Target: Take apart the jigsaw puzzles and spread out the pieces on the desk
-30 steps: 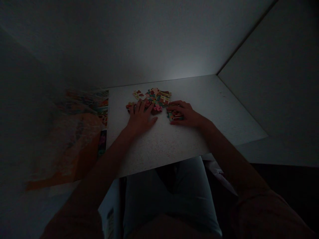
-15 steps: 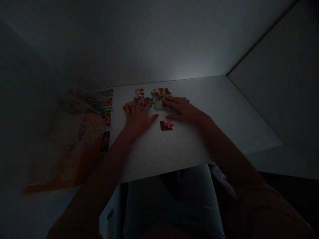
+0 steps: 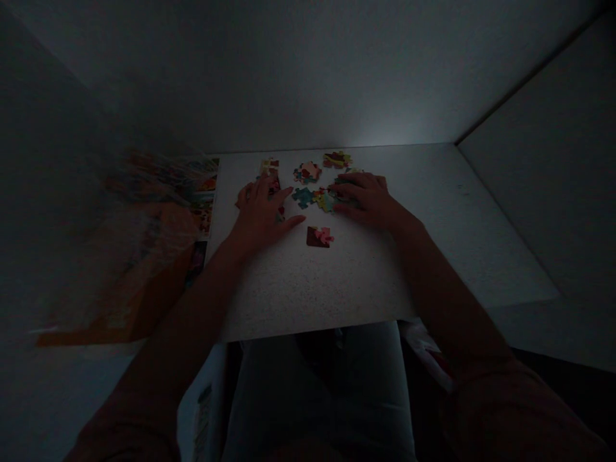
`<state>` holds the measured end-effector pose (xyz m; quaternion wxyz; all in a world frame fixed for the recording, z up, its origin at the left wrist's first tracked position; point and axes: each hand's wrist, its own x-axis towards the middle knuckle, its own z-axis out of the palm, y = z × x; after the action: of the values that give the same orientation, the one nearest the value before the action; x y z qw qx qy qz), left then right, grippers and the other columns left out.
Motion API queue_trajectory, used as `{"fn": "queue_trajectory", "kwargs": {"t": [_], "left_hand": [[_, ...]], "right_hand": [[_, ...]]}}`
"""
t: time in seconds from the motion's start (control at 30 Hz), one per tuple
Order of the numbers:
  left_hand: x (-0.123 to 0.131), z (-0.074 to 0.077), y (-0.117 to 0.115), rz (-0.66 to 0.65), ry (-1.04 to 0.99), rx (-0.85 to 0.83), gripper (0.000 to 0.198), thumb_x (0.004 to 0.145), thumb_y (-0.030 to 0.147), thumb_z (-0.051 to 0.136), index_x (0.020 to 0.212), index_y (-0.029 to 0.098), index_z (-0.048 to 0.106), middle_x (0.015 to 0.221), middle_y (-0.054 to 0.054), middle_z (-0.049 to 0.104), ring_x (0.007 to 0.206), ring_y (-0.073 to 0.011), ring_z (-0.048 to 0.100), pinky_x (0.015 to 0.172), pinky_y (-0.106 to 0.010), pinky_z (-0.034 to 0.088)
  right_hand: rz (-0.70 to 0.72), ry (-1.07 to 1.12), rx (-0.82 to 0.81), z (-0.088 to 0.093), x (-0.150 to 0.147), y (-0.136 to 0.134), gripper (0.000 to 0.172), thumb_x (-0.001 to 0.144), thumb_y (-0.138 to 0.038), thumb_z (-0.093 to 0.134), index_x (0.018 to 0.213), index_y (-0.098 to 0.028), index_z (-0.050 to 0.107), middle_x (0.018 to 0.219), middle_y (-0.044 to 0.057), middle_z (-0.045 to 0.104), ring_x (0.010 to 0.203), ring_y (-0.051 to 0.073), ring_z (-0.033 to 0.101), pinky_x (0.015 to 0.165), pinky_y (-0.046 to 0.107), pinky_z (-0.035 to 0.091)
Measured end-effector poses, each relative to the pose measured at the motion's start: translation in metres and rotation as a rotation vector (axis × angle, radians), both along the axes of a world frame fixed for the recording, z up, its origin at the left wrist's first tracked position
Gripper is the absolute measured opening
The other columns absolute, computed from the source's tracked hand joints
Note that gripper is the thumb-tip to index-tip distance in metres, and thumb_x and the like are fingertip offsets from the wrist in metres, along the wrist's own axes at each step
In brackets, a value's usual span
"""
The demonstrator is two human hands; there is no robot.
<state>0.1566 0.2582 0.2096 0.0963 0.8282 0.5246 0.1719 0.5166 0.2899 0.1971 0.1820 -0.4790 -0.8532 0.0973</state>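
Note:
The scene is dim. Colourful jigsaw pieces (image 3: pixel 308 172) lie scattered at the far side of a white speckled table (image 3: pixel 337 282). My left hand (image 3: pixel 262 215) lies flat on the table, fingers spread over a few pieces at the left of the scatter. My right hand (image 3: pixel 368 200) rests palm down with its fingertips on pieces (image 3: pixel 325 200) in the middle. One dark red and pink piece (image 3: pixel 319 237) sits alone on the table between my hands, nearer to me, touched by neither.
A large colourful puzzle box or picture sheet (image 3: pixel 144 250) leans at the table's left edge. Grey walls close the space behind and to the right. My lap in light trousers (image 3: pixel 317 391) shows under the table's near edge.
The pile has been spread apart into separate pieces. My right hand moved from the near right of the pile up onto its middle, leaving the red and pink piece behind.

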Motion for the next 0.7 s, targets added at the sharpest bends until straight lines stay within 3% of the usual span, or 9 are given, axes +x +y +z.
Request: {"fn": "queue_trajectory", "kwargs": {"t": [0.17,0.37,0.57,0.7], "left_hand": [[0.011,0.008,-0.013,-0.35,-0.02,-0.08,0.06,0.103,0.063,0.101,0.153,0.033,0.089,0.172,-0.016,0.075,0.17,-0.0455,0.058,0.149,-0.067,0.032],[0.017,0.001,-0.014,-0.374,-0.118,-0.145,0.04,0.102,0.054,0.102,0.132,0.03,0.091,0.144,-0.011,0.088,0.146,-0.0384,0.075,0.143,-0.061,0.037],[0.005,0.012,-0.017,-0.512,-0.152,-0.221,0.056,0.096,0.063,0.103,0.141,0.032,0.092,0.123,-0.008,0.093,0.134,-0.0394,0.081,0.143,-0.064,0.035],[0.005,0.012,-0.02,-0.524,-0.114,-0.241,0.061,0.095,0.07,0.102,0.143,0.033,0.092,0.116,-0.007,0.089,0.127,-0.0385,0.081,0.141,-0.063,0.037]], "right_hand": [[0.033,-0.001,0.008,0.005,-0.011,-0.004,0.059,0.116,-0.072,0.078,0.167,-0.044,0.083,0.176,0.013,0.074,0.165,0.052,0.061,0.14,0.083,0.041],[-0.044,0.021,0.031,-0.007,-0.008,0.005,0.064,0.111,-0.077,0.084,0.16,-0.036,0.086,0.17,0.017,0.076,0.162,0.056,0.062,0.137,0.082,0.044],[-0.127,0.074,0.044,-0.013,0.012,0.022,0.096,0.092,-0.101,0.092,0.156,-0.029,0.088,0.166,0.024,0.076,0.159,0.062,0.062,0.134,0.085,0.043],[-0.133,0.085,0.005,-0.008,0.02,0.027,0.082,0.097,-0.095,0.092,0.151,-0.032,0.091,0.164,0.021,0.078,0.157,0.059,0.066,0.134,0.084,0.045]]}}
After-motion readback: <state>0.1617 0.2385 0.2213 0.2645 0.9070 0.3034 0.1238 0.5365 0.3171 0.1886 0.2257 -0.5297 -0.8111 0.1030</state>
